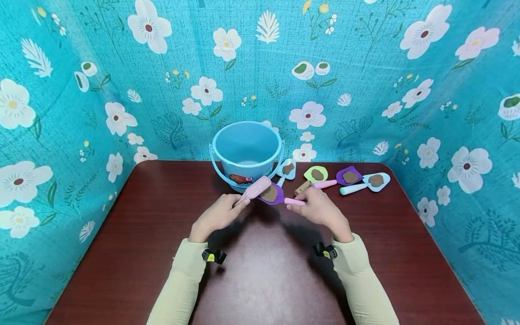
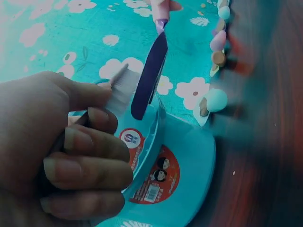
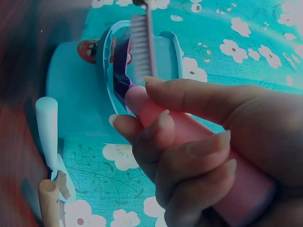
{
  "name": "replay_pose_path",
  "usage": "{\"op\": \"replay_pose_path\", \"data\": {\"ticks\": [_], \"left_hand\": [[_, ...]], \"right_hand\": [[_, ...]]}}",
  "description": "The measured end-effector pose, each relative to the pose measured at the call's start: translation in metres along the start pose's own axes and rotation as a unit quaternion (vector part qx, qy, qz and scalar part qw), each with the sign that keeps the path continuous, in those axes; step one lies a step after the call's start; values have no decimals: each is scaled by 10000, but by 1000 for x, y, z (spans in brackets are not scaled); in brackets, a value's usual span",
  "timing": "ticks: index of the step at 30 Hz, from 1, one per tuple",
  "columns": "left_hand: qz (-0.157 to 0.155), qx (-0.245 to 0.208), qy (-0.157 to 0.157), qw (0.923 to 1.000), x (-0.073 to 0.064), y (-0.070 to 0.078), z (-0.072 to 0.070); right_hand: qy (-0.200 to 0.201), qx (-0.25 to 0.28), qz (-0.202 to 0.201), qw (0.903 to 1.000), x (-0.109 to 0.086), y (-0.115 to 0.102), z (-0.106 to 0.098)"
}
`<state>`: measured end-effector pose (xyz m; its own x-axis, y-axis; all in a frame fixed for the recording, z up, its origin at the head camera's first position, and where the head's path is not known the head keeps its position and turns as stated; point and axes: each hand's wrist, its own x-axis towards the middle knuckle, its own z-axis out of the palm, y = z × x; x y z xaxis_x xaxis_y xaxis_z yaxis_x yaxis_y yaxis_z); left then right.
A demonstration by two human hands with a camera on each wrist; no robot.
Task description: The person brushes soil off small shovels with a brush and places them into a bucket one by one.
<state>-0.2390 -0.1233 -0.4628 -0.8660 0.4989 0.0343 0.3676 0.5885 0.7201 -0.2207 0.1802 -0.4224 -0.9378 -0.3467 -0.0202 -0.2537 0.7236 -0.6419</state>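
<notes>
My left hand [image 1: 217, 214] grips a pale pink brush [image 1: 257, 185] by its handle. White bristles on the brush show in the left wrist view, facing a purple toy shovel [image 1: 279, 193]. My right hand [image 1: 321, 208] holds that shovel by its pink handle [image 3: 173, 125], fingers curled round it. A brown patch, like mud, covers part of the shovel's blade. Whether the bristles touch the blade I cannot tell. Both tools are in front of a light blue bucket [image 1: 249, 170], near its front rim. In the left wrist view the blade [image 2: 150, 78] appears edge-on.
Right of the bucket lie a light blue shovel [image 1: 290, 164], a green shovel [image 1: 324, 172] with wooden handle, another purple shovel [image 1: 342, 172] and a second light blue shovel [image 1: 352, 188]. Brown patches mark their blades. Flowered turquoise cloth [image 1: 260, 81] stands behind the dark red table [image 1: 162, 216].
</notes>
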Motion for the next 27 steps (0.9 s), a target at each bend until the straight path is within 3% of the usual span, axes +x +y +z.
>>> {"op": "replay_pose_path", "data": {"ticks": [8, 16, 21, 27], "left_hand": [[397, -461, -155, 9980, 1, 14, 6], [494, -508, -223, 9972, 5, 18, 19], [591, -620, -450, 9953, 7, 20, 29], [459, -522, -665, 9954, 8, 23, 37]], "right_hand": [[-12, -64, -185, 9998, 2, 1, 2], [-35, 4, -160, 9999, 1, -2, 4], [-7, 36, -201, 9998, 2, -4, 4], [10, 95, -264, 9996, 0, -5, 5]]}}
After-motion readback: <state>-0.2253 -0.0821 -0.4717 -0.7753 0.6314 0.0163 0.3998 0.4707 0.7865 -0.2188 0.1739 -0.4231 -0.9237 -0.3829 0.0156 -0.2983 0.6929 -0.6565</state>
